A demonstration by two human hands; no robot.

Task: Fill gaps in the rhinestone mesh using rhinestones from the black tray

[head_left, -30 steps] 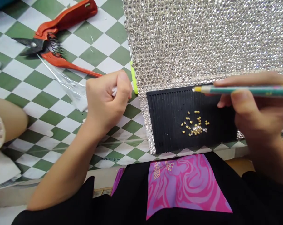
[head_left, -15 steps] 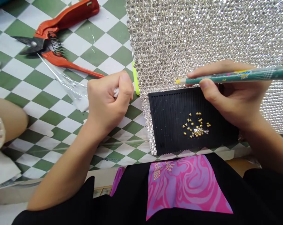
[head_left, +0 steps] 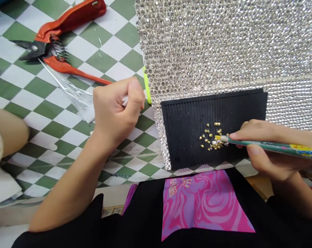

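Right fingers [head_left: 257, 128] gripping one green pen [head_left: 274, 146] over one black tray [head_left: 185, 132], left fingers [head_left: 135, 93] curled round one white item [head_left: 125, 100]

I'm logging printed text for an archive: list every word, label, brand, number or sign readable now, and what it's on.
"AM": on the pink and purple print of the black shirt; its other letters are unclear.
Tablecloth, near edge: small dark marks, too small to read.
Pen in the right hand: any lettering too blurred.
Tray, near left corner: faint mark, unreadable.
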